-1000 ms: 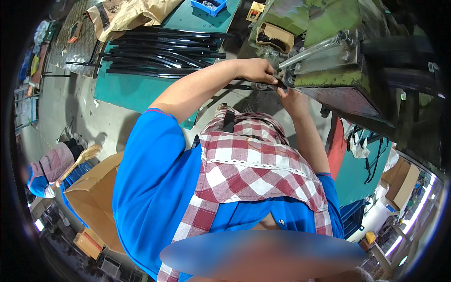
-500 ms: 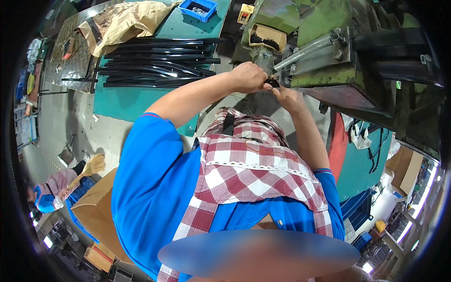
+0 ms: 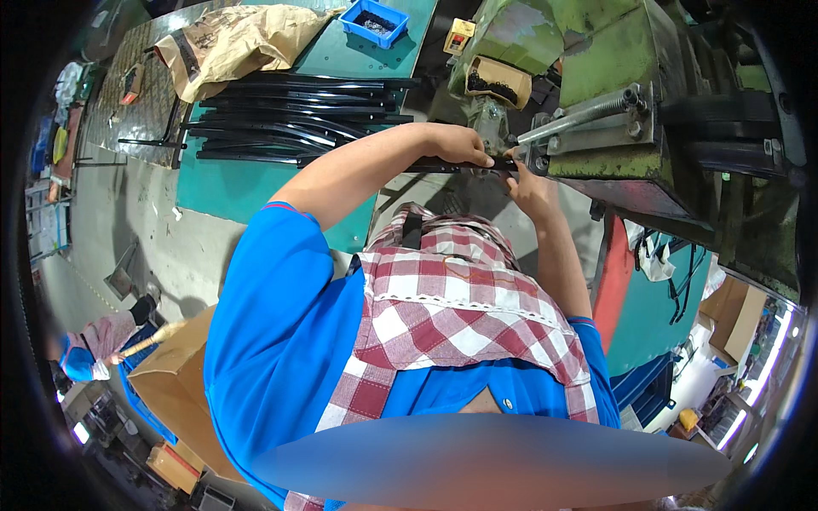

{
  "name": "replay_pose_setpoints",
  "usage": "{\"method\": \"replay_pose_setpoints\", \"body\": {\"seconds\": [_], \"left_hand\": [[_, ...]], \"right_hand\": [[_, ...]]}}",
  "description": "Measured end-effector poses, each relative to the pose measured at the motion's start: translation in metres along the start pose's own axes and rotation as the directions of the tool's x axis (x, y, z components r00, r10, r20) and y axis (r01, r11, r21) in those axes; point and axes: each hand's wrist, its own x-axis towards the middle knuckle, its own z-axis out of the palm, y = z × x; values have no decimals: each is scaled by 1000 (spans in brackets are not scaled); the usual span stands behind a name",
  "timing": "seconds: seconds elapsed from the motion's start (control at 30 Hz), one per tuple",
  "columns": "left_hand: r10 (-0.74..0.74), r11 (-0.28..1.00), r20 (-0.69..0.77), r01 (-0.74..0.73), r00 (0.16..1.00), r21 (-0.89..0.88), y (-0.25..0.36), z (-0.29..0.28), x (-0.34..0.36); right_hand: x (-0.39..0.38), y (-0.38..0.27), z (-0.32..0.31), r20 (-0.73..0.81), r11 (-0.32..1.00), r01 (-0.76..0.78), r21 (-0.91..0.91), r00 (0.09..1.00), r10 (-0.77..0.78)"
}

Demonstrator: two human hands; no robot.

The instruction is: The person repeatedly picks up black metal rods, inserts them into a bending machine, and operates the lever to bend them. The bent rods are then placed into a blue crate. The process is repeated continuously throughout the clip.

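My left hand (image 3: 464, 146) is closed on a long, thin black bar (image 3: 434, 166), which lies level below its fingers and runs in under the left forearm. Toward the bar's right end, the fingers of my right hand (image 3: 533, 192) pinch it close to the working head of a green machine (image 3: 609, 166). Exactly how the bar's end meets the machine is hidden by my fingers. A spring-loaded rod (image 3: 584, 119) slants across the machine just above my right hand. Several glossy black bars (image 3: 281, 119) lie side by side on the green table (image 3: 226, 183) to the left.
A cardboard box of small black parts (image 3: 498, 81) sits on the machine beyond my hands. Brown paper (image 3: 247, 47) and a blue bin (image 3: 375, 23) rest on the table. At lower left, another person (image 3: 94, 345) holds a broom beside a large carton (image 3: 175, 366).
A black bar now stretches leftward from my hands, where only a short dark piece showed before. My left hand has flattened over it. The view has shifted slightly, and the other person's broom has moved.
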Motion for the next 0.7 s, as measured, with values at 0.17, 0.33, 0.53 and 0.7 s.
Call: {"method": "replay_pose_setpoints", "body": {"seconds": [0.17, 0.33, 0.53, 0.7], "left_hand": [[-39, 999, -15, 39, 999, -10, 8, 1, 6], [-18, 999, 20, 17, 1000, 42, 13, -3, -4], [-44, 990, 95, 31, 995, 140, 20, -7, -18], [-57, 986, 88, 42, 994, 163, 22, -7, -16]], "right_hand": [[9, -9, -21, 142, 964, -258, -70, 954, 266], [-3, 0, -18, -24, 995, -96, -16, 995, 96], [-7, 12, -14, 62, 992, -127, 12, 990, 126], [6, 2, -39, 259, 960, -279, -1, 927, 270]]}}
